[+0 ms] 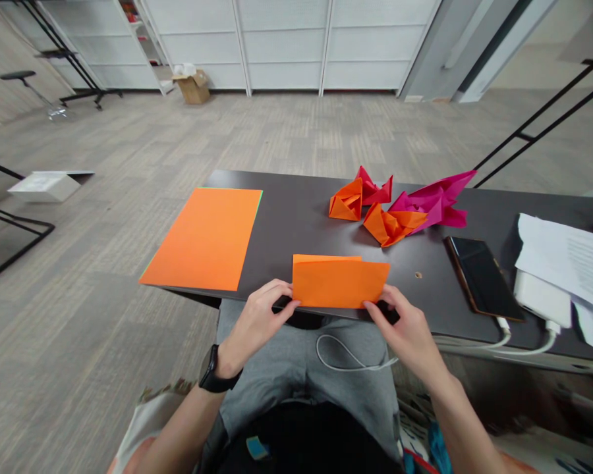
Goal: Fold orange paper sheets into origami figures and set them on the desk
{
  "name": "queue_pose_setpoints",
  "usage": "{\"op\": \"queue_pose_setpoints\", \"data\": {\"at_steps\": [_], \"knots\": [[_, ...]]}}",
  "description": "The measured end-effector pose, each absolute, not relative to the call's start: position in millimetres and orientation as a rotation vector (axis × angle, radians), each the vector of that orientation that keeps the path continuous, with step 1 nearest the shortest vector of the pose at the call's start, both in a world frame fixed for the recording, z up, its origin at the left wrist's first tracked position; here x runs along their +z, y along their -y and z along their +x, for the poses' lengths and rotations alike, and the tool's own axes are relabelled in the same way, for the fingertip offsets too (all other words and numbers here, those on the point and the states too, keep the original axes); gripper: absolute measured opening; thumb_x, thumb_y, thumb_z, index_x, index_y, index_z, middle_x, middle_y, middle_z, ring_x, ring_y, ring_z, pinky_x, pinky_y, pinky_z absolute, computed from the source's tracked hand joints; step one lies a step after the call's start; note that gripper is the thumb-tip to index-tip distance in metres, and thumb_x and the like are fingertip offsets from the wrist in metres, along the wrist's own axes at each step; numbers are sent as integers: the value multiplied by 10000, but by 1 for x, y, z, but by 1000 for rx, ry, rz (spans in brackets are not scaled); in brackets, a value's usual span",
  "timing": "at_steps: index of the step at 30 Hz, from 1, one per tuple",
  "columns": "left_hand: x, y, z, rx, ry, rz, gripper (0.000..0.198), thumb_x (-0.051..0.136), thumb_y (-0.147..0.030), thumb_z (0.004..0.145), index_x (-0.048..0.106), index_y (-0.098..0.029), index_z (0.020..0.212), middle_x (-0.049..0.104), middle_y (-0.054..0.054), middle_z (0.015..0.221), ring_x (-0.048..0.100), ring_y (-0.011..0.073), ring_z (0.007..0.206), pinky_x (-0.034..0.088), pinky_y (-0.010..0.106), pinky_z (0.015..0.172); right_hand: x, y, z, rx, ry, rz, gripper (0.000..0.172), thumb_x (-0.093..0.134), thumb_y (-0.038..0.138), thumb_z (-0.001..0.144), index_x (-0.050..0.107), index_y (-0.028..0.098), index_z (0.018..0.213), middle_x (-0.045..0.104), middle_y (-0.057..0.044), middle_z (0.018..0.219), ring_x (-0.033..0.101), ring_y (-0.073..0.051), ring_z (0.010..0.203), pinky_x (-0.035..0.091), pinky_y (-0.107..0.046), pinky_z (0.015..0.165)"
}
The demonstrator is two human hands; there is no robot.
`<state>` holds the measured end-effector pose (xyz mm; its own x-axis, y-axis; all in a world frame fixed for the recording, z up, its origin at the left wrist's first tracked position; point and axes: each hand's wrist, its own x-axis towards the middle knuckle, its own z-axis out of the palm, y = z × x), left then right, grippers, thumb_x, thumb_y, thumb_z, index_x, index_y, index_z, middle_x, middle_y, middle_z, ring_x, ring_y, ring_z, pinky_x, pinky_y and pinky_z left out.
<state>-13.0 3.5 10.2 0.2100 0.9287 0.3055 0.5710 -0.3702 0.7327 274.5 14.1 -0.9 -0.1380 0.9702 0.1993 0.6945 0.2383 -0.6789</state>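
Observation:
A folded sheet of orange paper is held at the near edge of the dark table. One layer of it shows behind the front one, a little higher on the left. My left hand pinches its lower left corner between thumb and fingers, a black watch on the wrist. At the lower right corner my right hand grips it the same way, thumb in front. Left of the hands lies a flat stack of orange sheets with a thin green edge.
Folded paper shapes stand at the back: orange, red and magenta. To the right lie a phone, a white power bank and printed papers. A white cable loops across my lap.

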Motion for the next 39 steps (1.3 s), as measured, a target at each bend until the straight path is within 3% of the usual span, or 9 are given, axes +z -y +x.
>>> {"op": "queue_pose_setpoints", "data": {"at_steps": [4, 7, 14, 18, 23, 27, 31, 34, 39], "knots": [[10, -5, -14, 980, -1455, 1984, 165, 674, -146, 882, 586, -212, 1005, 671, 15, 972, 672, 169, 906, 550, 295, 843, 4, -21, 268, 640, 1843, -1582, 398, 547, 371, 935, 519, 197, 1292, 701, -33, 851, 675, -209, 760, 526, -335, 740], [9, -6, -14, 1019, -1487, 1956, 226, 702, -123, 849, 542, -209, 983, 637, 34, 1037, 652, 184, 972, 545, 321, 876, 7, -23, 265, 644, 1860, -1592, 560, 526, 348, 947, 366, 182, 1458, 668, -10, 817, 660, -199, 725, 526, -326, 722], [10, -4, -15, 959, -1408, 2036, 98, 617, -142, 916, 597, -216, 978, 574, 74, 1159, 622, 198, 1085, 524, 349, 958, 6, -20, 260, 481, 2053, -1497, 317, 409, 297, 1007, 611, 205, 1233, 644, -90, 1002, 639, -221, 873, 508, -352, 839], [16, -2, -14, 1011, -1429, 1926, 125, 598, -153, 920, 604, -214, 1028, 606, 71, 1138, 638, 189, 1073, 529, 343, 957, 4, -21, 260, 468, 1978, -1522, 314, 454, 309, 994, 594, 185, 1246, 635, -60, 907, 619, -198, 758, 518, -333, 770], [19, 4, -13, 1022, -1498, 1793, 399, 722, -161, 808, 578, -232, 1173, 620, 68, 1277, 617, 223, 1191, 485, 404, 1058, 0, -20, 261, 482, 1860, -1554, 350, 506, 339, 970, 564, 185, 1280, 622, -23, 835, 603, -169, 680, 519, -298, 696], [5, 8, -11, 1061, -1545, 1835, 246, 753, -187, 799, 628, -218, 1009, 680, 60, 1150, 642, 242, 1141, 497, 431, 1026, -4, -14, 268, 431, 1781, -1500, 453, 547, 368, 959, 501, 198, 1377, 657, -28, 885, 636, -175, 750, 529, -306, 740], [-11, 7, -10, 1216, -1340, 2091, 218, 684, -162, 871, 619, -222, 1070, 718, 38, 930, 679, 208, 991, 524, 403, 963, -2, -10, 280, 447, 1819, -1402, 196, 584, 323, 930, 630, 233, 1098, 698, -50, 922, 667, -205, 835, 529, -338, 781], [-16, 5, -13, 1233, -1165, 2336, 166, 638, -114, 898, 651, -241, 1005, 727, 20, 897, 669, 176, 920, 521, 387, 937, 2, -10, 288, 546, 1872, -1318, 26, 582, 272, 895, 595, 250, 892, 723, -67, 965, 675, -244, 936, 517, -399, 846], [-19, 3, -18, 1246, -1259, 2390, 126, 613, -142, 919, 685, -244, 900, 730, 29, 904, 671, 169, 901, 545, 405, 918, 5, -11, 291, 570, 1946, -1341, 63, 601, 259, 839, 565, 258, 787, 747, -69, 948, 662, -277, 947, 492, -441, 841]]}}
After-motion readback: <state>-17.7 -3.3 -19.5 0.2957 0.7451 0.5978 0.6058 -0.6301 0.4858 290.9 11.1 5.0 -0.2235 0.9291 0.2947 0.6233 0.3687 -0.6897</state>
